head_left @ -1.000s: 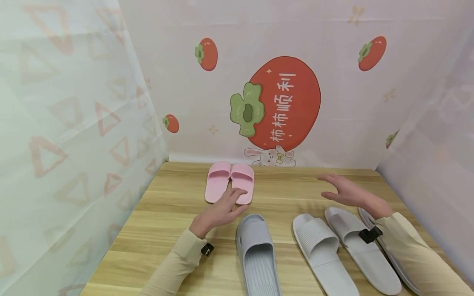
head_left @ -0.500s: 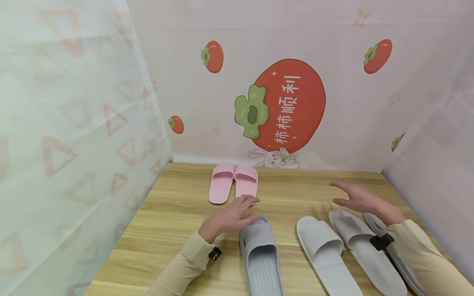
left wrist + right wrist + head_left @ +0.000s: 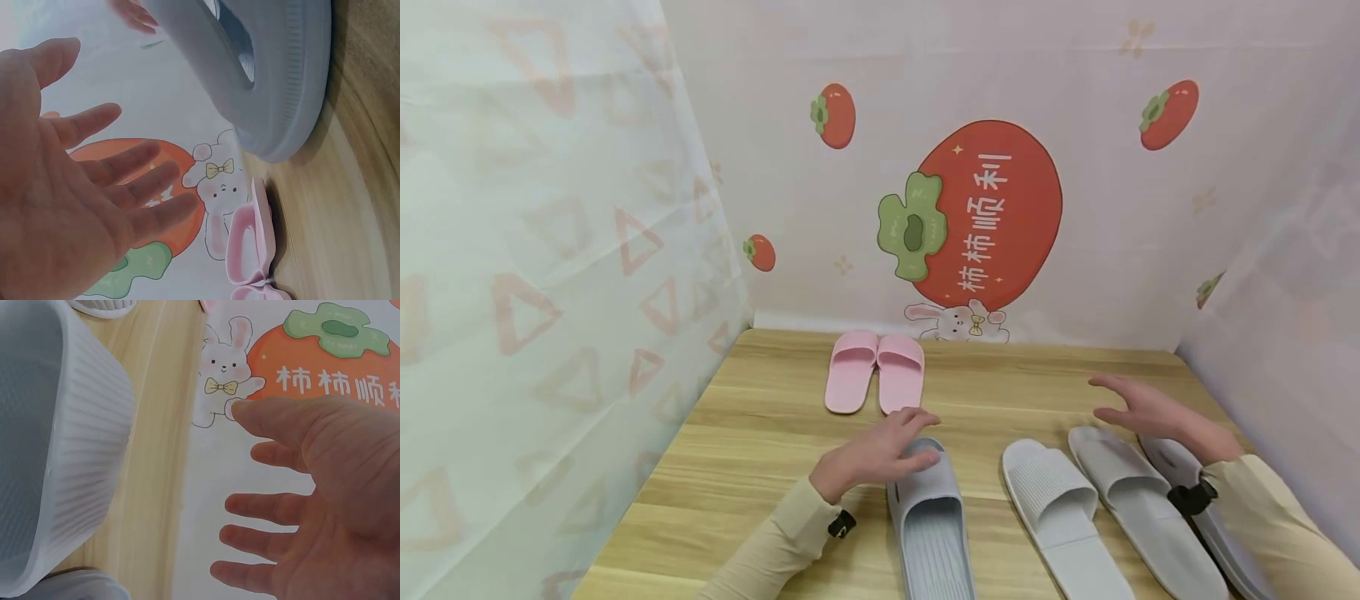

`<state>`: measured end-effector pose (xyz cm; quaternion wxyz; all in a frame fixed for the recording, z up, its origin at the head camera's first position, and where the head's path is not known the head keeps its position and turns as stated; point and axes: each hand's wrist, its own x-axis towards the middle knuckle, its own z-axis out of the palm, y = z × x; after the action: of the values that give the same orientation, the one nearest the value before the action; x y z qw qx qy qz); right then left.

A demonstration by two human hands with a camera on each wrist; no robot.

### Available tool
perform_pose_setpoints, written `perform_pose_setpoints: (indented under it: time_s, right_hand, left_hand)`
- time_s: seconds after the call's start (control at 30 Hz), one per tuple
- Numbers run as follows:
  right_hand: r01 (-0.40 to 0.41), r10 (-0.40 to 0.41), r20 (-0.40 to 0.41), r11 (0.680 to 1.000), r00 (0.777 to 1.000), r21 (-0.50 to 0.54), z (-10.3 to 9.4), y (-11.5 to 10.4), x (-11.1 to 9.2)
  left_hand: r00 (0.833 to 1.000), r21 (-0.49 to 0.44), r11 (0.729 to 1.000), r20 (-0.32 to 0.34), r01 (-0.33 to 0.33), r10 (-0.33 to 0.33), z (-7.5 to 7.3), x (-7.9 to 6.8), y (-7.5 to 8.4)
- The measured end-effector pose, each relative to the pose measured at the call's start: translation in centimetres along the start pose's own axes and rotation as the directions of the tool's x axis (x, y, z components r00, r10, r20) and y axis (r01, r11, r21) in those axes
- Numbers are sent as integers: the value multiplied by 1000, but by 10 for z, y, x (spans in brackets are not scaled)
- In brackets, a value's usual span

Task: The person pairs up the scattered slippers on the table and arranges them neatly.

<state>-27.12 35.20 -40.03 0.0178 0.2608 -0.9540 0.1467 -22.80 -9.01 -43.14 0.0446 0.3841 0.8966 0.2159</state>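
Observation:
In the head view my left hand [image 3: 880, 452] hovers over the toe of a blue-grey slide slipper [image 3: 936, 542], its fingers loosely spread and holding nothing. The left wrist view shows the open palm [image 3: 75, 187] apart from the slipper [image 3: 287, 81]. Relaxed fingers also mark my right hand [image 3: 1161, 417], raised above the toes of the right-hand slippers with nothing in it. Beneath and beside it lie a smooth grey slipper [image 3: 1131, 483] and a darker grey one [image 3: 1176, 460], partly covered by my forearm. Left of these is a light grey slipper with a ribbed strap [image 3: 1052, 483].
Small pink slippers [image 3: 901, 375] stand side by side at the back of the wooden table [image 3: 737, 433]. Behind them rises a white wall sheet [image 3: 1097, 208] printed with persimmons and a rabbit. Patterned sheets [image 3: 572, 292] hang at both sides.
My left hand has moved right and nearer, from in front of the pink slippers to above the blue-grey slipper's toe. The right hand has shifted slightly right and lower. The view turned a little left.

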Motion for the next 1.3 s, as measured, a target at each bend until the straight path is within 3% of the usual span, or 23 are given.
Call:
perform_pose_setpoints:
  time_s: [0.37, 0.8, 1.07, 1.3]
  right_hand:
    - [-12, 12, 44, 1000, 999, 5, -1, 17, -11]
    - [-76, 74, 73, 997, 995, 24, -1, 37, -25]
    - [-32, 31, 88, 999, 996, 9, -4, 45, -35]
    - [-80, 78, 161, 997, 984, 9, -4, 49, -41]
  left_hand:
    - [997, -14, 997, 15, -75, 75, 10, 3, 9]
    - [997, 29, 997, 46, -65, 63, 23, 5, 9]
    - [995, -1, 998, 79, -63, 63, 23, 4, 11]
    - [994, 4, 999, 97, -51, 50, 25, 2, 10]
